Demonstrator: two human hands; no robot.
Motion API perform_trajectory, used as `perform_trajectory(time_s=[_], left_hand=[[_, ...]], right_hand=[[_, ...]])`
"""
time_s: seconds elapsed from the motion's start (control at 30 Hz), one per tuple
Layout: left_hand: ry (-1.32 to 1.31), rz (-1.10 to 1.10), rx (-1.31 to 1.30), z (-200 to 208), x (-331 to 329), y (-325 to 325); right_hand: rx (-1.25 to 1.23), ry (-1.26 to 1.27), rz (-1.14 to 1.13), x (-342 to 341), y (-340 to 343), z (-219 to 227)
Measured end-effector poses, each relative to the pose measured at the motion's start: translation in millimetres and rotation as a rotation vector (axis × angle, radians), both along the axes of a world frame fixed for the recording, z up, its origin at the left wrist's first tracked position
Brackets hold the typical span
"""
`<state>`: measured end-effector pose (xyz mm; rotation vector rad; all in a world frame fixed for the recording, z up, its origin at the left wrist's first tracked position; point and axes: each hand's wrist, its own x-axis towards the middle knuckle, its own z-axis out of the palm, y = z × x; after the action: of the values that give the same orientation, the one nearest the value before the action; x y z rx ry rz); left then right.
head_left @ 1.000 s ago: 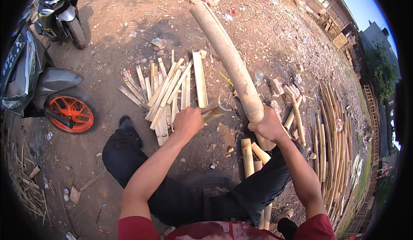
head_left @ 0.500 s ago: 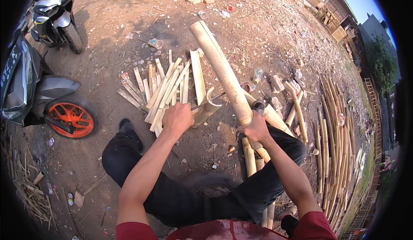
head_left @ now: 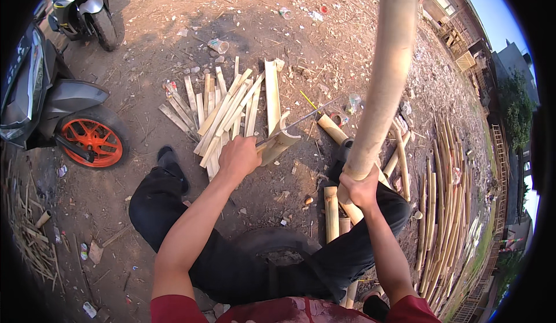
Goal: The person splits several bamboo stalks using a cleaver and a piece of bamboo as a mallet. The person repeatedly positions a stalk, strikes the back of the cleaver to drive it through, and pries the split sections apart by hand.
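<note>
A thick pale bamboo pole (head_left: 387, 68) rises from my right hand (head_left: 360, 188), whose fingers wrap round its lower end. It stands nearly upright, its top beyond the view's upper edge. My left hand (head_left: 240, 157) is closed round the grip of a long-bladed knife (head_left: 307, 115). The thin blade shows nearly edge-on and points away to the right. Just under the blade, beside my left hand, is a split half of bamboo (head_left: 280, 144) with its curved end showing. The knife's grip is mostly hidden in my fingers.
Split bamboo strips (head_left: 226, 111) lie piled ahead to the left. Cut bamboo lengths (head_left: 332, 213) lie by my right knee, and long poles (head_left: 449, 207) farther right. A tyre (head_left: 272, 245) is between my legs. A motorbike with an orange wheel (head_left: 92, 143) stands at the left.
My right hand has swung the bamboo pole from leaning left to nearly upright, and moved slightly right. The knife blade shows more fully. My left hand has hardly moved.
</note>
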<state>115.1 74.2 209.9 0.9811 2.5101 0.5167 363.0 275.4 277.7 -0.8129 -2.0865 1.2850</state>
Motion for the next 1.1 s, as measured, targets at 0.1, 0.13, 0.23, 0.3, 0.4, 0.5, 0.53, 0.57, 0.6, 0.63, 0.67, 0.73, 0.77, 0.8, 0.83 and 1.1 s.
perform_trajectory(time_s=[0.1, 0.13, 0.23, 0.3, 0.4, 0.5, 0.53, 0.57, 0.6, 0.63, 0.67, 0.73, 0.77, 0.8, 0.83, 1.1], left_hand=[[0.054, -0.053, -0.030, 2.9, -0.2, 10.9], [0.043, -0.004, -0.019, -5.0, 2.2, 11.6], [-0.001, -0.002, 0.025, -10.7, -1.5, 16.2], [0.023, -0.007, 0.030, -5.0, -2.4, 13.9], [0.042, 0.001, 0.022, -7.1, 0.3, 16.0], [0.054, 0.017, 0.043, -10.2, -5.3, 10.1], [0.034, 0.010, 0.054, -8.8, -3.6, 11.2], [0.014, 0.005, 0.066, -6.7, -0.1, 12.9], [0.006, 0.004, 0.069, -4.3, 1.4, 14.5], [0.005, 0.027, 0.034, -8.1, -3.4, 5.8], [-0.008, 0.026, 0.024, -8.4, -4.0, 5.3], [-0.031, 0.016, 0.007, -6.1, -4.1, 6.7], [-0.033, 0.014, -0.010, -3.3, -4.7, 7.7], [-0.020, -0.014, 0.003, -5.4, -1.5, 16.0], [-0.009, -0.046, 0.022, -9.7, 2.1, 24.3], [-0.045, 0.009, 0.014, -26.1, -2.8, 25.2]], right_hand=[[-0.184, -0.580, 0.060, 53.5, -20.3, -73.7], [-0.215, -0.584, 0.078, 56.1, -16.4, -50.6], [-0.168, -0.391, 0.088, 36.9, 9.7, 31.5], [-0.023, -0.164, 0.052, 21.6, 23.9, 98.7], [0.274, 0.210, -0.038, 17.6, 42.6, 200.8], [0.304, 0.601, 0.030, 29.1, 67.3, 259.2], [0.310, 0.665, 0.108, 34.0, 73.4, 275.1], [0.305, 0.752, 0.099, 37.0, 70.4, 279.9], [0.311, 0.807, 0.077, 34.6, 65.5, 267.6], [0.287, 0.825, 0.036, 24.4, 56.6, 224.1], [0.285, 0.796, -0.019, 14.8, 39.3, 179.5], [0.158, 0.515, -0.102, 5.2, 0.1, 66.7], [0.022, 0.055, -0.097, 25.7, -14.3, 5.8], [-0.018, -0.470, -0.001, 52.1, -24.7, -53.5], [-0.352, -0.579, 0.040, 71.6, -21.7, -86.5], [0.227, 0.076, -0.105, 26.7, 39.1, 176.7]])
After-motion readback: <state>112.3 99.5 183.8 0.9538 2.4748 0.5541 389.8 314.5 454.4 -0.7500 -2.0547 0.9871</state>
